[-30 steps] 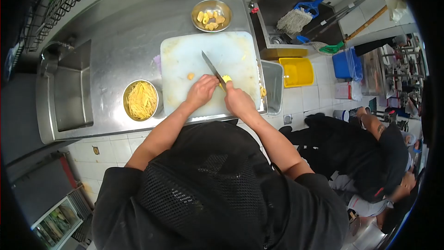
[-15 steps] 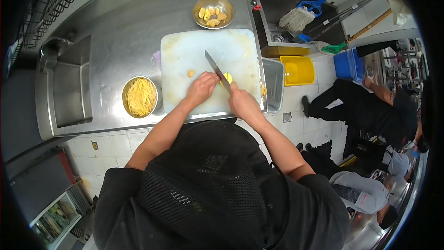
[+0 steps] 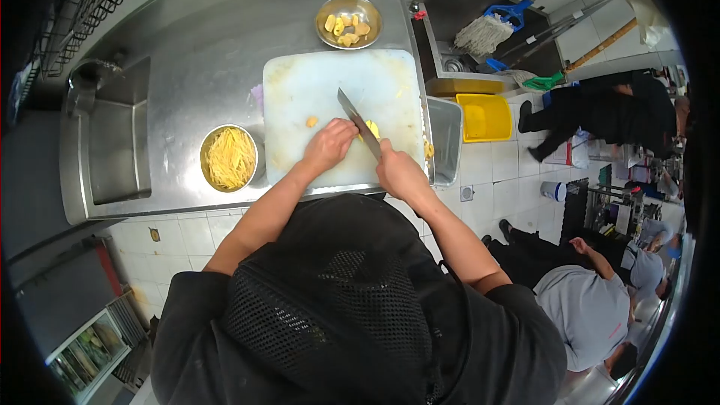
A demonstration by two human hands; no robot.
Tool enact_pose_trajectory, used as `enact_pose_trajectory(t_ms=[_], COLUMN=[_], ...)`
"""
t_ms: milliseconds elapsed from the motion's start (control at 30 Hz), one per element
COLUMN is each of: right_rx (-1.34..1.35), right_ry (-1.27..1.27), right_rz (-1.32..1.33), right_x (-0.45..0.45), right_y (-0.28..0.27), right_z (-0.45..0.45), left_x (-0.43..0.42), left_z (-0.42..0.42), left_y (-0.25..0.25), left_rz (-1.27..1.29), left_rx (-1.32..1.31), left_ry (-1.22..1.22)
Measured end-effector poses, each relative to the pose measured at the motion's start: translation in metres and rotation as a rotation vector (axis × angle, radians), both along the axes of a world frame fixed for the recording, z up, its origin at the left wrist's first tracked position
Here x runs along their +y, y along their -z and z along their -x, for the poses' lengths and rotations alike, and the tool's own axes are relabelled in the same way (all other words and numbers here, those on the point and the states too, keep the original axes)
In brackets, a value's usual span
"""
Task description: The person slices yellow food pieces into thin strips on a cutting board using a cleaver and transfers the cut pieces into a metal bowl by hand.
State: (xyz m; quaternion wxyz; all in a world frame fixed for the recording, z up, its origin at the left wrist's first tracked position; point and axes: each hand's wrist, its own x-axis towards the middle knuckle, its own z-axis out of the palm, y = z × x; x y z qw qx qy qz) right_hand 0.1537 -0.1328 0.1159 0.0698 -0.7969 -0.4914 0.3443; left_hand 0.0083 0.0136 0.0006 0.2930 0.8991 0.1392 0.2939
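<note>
In my right hand (image 3: 401, 174) is the handle of a kitchen knife (image 3: 355, 117), its blade slanting up and left over the white cutting board (image 3: 300, 82). My left hand (image 3: 330, 145) has its fingers bent on the board beside the blade, on a piece of ginger mostly hidden under the fingertips. Yellow cut ginger (image 3: 373, 127) lies on the blade's right side. A small ginger piece (image 3: 312, 121) rests above my left hand. Left of the board, a round container (image 3: 255, 151) holds ginger shreds (image 3: 229, 159). Beyond the board, a metal bowl (image 3: 321, 21) holds ginger chunks (image 3: 347, 28).
A sink (image 3: 120, 135) is set into the steel counter (image 3: 187, 67) at left. Right of the board are a grey bin (image 3: 445, 142), a yellow tub (image 3: 484, 118) and a mop (image 3: 481, 34) in another sink. Several people stand farther right, one in black (image 3: 615, 109).
Both hands and the knife keep nearly the same place on the board. At right, the person in black has shifted toward the back, and a white bucket has come into view.
</note>
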Motion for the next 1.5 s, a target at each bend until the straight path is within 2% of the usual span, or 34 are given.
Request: enact_pose_trajectory(t_ms=[233,467,567,633,700,867,933,1133,1200,1233,1267,1300,1333,1400,1433,1500], right_rx=[-0.015,-0.021,0.016,0.011,0.026,0.079,-0.005,-0.122,-0.161,-0.162,-0.163,-0.102,-0.099,-0.060,-0.056,-0.050], right_ry=[-0.034,-0.082,-0.070,-0.039,-0.036,0.008,0.019,0.039,0.051,0.050,0.048,0.094,0.097,0.089,0.083,0.062], right_rz=[0.078,0.064,0.043,-0.113,-0.121,-0.228,-0.243,-0.292,-0.337,-0.403,-0.468,-0.345,-0.346,-0.397,-0.416,-0.454], right_x=[-0.015,-0.015,-0.016,-0.007,0.010,0.004,-0.007,-0.034,-0.044,-0.047,-0.051,-0.050,-0.054,-0.057,-0.057,-0.054], right_y=[-0.025,-0.018,0.006,0.033,0.039,0.010,-0.005,-0.005,0.006,0.015,0.023,0.013,0.016,0.028,0.032,0.039], right_z=[-0.005,-0.014,-0.011,-0.005,-0.011,-0.027,-0.035,-0.038,-0.033,-0.029,-0.025,-0.018,-0.015,-0.007,-0.003,0.005], left_x=[0.000,-0.002,-0.002,-0.002,-0.004,-0.003,-0.003,-0.006,-0.009,-0.011,-0.012,-0.015,-0.020,-0.030,-0.032,-0.035], left_z=[-0.001,-0.001,-0.001,0.000,-0.003,-0.002,-0.002,-0.008,-0.004,0.001,0.007,0.013,0.014,0.015,0.019,0.021], left_y=[-0.005,-0.006,-0.005,-0.003,-0.001,0.001,0.001,-0.015,-0.026,-0.034,-0.042,-0.052,-0.067,-0.089,-0.085,-0.081], left_rz=[0.005,0.035,0.034,0.031,0.031,0.064,0.064,0.040,0.036,0.033,-0.103,-0.240,-0.242,-0.200,-0.213,-0.223], left_rx=[-0.047,-0.010,-0.021,-0.026,-0.044,-0.028,-0.015,-0.073,-0.077,-0.078,-0.059,-0.040,-0.038,0.174,0.311,0.362], left_ry=[0.011,-0.011,-0.022,-0.015,-0.061,-0.061,-0.055,-0.076,-0.159,-0.151,-0.074,0.002,0.005,0.166,0.221,0.257])
